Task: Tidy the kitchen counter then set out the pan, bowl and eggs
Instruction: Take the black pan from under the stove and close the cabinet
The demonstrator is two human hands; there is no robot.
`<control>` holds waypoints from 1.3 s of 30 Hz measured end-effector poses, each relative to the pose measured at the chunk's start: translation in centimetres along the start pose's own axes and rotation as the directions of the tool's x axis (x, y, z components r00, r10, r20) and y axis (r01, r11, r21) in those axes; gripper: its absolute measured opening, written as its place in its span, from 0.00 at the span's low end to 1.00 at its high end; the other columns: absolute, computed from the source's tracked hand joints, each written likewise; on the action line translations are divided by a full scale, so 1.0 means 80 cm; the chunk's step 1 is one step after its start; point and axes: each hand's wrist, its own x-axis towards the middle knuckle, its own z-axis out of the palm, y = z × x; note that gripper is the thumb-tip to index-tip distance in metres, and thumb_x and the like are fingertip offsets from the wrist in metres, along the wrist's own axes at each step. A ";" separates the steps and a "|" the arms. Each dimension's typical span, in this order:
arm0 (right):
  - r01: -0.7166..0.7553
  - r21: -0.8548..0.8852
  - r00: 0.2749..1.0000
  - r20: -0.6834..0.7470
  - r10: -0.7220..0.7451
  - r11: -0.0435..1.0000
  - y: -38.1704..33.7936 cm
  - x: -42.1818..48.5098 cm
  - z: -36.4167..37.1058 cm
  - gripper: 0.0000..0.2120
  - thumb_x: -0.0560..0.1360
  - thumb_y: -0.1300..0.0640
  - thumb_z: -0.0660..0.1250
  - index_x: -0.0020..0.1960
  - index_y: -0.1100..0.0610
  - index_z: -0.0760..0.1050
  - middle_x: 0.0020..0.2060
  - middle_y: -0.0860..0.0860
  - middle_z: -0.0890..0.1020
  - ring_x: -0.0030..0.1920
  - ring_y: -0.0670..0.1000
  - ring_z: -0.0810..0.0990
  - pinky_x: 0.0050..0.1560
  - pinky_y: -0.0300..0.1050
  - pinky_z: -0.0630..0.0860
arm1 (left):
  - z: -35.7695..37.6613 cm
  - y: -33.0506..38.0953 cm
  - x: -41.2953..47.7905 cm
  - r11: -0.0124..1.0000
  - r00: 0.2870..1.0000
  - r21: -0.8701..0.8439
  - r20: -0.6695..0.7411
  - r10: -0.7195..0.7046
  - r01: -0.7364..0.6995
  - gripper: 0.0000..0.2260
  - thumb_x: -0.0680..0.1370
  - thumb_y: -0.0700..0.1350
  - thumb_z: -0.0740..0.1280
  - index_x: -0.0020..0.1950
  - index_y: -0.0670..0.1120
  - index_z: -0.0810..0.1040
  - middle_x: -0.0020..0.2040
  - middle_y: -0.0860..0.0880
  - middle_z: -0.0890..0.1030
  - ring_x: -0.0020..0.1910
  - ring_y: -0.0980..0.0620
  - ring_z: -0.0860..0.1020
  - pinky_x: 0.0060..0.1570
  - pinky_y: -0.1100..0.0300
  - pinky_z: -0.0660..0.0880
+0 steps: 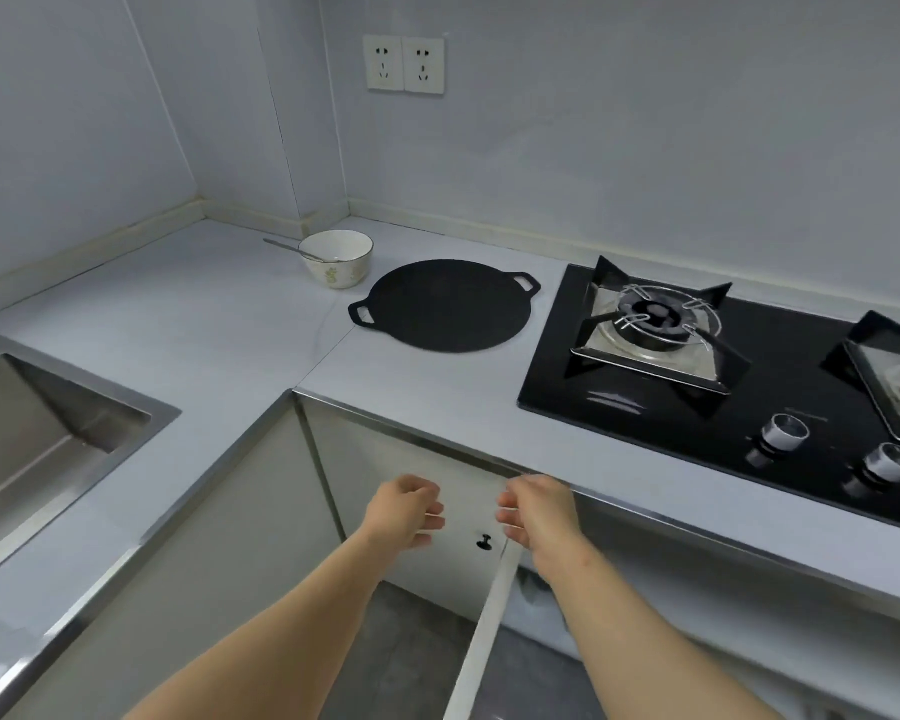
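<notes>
A black flat pan (440, 305) with two loop handles lies on the grey counter (219, 324), left of the gas hob. Behind it, toward the corner, stands a white bowl (338, 258) with a metal spoon (287, 247) leaning in it. No eggs are in view. Below the counter's front edge, my left hand (404, 511) and my right hand (539, 514) face each other with loosely curled fingers and hold nothing visible. My right hand hovers just above the top corner of an open white cabinet door (481, 631).
A black glass gas hob (697, 387) with two burners and two knobs fills the right of the counter. A steel sink (37, 433) is sunk in at the left. The closed cabinet door has a small black knob (485, 541). Two wall sockets (404, 65) sit above the counter.
</notes>
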 end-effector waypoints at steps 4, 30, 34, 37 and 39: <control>-0.034 0.026 0.999 -0.021 0.035 0.999 0.048 -0.059 -0.016 0.08 0.76 0.65 0.60 0.38 0.58 0.71 0.32 0.53 0.76 0.30 0.50 0.73 0.32 0.41 0.70 | -0.004 -0.050 -0.053 1.000 1.000 0.017 0.025 -0.015 0.015 0.06 0.79 0.40 0.59 0.46 0.45 0.75 0.38 0.48 0.77 0.35 0.52 0.77 0.35 0.61 0.72; -0.231 0.184 0.959 -0.123 0.256 0.955 0.202 -0.181 -0.160 0.07 0.76 0.63 0.61 0.39 0.56 0.70 0.33 0.53 0.77 0.30 0.50 0.74 0.31 0.40 0.69 | 0.107 -0.165 -0.189 0.980 0.987 0.196 0.153 -0.043 0.013 0.07 0.76 0.39 0.66 0.52 0.40 0.81 0.43 0.43 0.81 0.42 0.47 0.79 0.40 0.57 0.81; -0.235 0.187 0.958 -0.123 0.260 0.954 0.204 -0.173 -0.209 0.08 0.76 0.63 0.60 0.39 0.57 0.70 0.33 0.52 0.76 0.29 0.50 0.72 0.31 0.39 0.68 | 0.178 -0.153 -0.198 0.988 0.988 0.115 0.101 -0.114 0.102 0.06 0.76 0.36 0.66 0.52 0.38 0.78 0.51 0.39 0.81 0.48 0.45 0.81 0.37 0.58 0.81; -0.216 0.141 0.964 -0.126 0.234 0.966 0.199 -0.163 -0.248 0.08 0.75 0.63 0.60 0.38 0.56 0.70 0.32 0.52 0.76 0.29 0.50 0.73 0.31 0.39 0.67 | 0.227 -0.137 -0.206 0.983 0.982 0.082 0.071 -0.173 0.167 0.04 0.76 0.37 0.66 0.42 0.43 0.74 0.42 0.43 0.78 0.45 0.46 0.79 0.40 0.54 0.80; -0.194 0.109 0.969 -0.136 0.208 0.975 0.190 -0.153 -0.277 0.09 0.76 0.63 0.60 0.37 0.57 0.70 0.31 0.52 0.76 0.29 0.50 0.73 0.31 0.38 0.67 | 0.262 -0.127 -0.207 0.978 0.982 0.103 0.044 -0.184 0.179 0.08 0.77 0.39 0.65 0.38 0.45 0.72 0.38 0.46 0.76 0.44 0.47 0.78 0.39 0.52 0.79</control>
